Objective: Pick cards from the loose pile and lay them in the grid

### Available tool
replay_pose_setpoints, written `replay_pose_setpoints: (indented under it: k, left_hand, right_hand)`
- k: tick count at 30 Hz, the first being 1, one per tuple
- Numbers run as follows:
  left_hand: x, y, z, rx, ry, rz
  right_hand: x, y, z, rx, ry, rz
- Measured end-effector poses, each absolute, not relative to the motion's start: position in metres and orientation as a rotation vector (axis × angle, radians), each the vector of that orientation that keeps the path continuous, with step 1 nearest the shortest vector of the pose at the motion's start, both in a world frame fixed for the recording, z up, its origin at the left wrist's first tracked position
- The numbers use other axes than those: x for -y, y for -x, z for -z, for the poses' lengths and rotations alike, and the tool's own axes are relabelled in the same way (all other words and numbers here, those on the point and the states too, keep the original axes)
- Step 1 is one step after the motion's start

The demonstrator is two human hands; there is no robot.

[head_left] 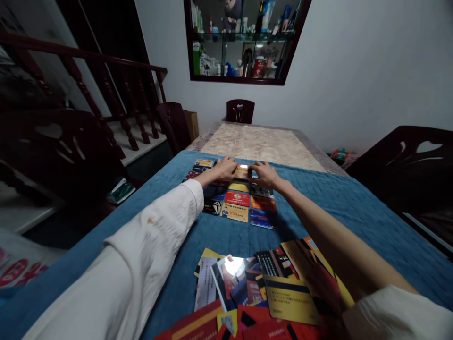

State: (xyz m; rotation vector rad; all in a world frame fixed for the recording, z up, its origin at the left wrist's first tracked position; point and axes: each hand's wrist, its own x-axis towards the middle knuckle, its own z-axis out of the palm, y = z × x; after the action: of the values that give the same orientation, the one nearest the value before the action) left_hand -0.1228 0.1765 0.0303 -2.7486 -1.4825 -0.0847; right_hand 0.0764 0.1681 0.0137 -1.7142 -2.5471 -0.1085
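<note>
Rows of cards (237,198) lie toward the far edge of the blue cloth (318,200). There the left hand (225,168), fingers bent, meets a gold card (241,173); the right hand (265,174) curls by its right end. Whether either grips, I cannot tell. Aligning seems the step; next calls for light release.

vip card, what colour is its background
The VIP card is golden yellow, best seen in the head view.
</note>
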Motion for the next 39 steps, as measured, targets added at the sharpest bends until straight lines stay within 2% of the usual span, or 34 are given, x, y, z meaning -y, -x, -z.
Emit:
replay_pose_setpoints:
  k: [9,39]
  left_hand:
    - [-0.204,0.118,-0.011,1.539,2.745,0.029]
    - [-0.203,0.113,-0.007,1.554,2.755,-0.102]
  right_hand:
    - [-0.187,-0.076,-0.003,2.575,1.768,0.080]
    - [-0.189,-0.070,0.005,2.574,1.851,0.027]
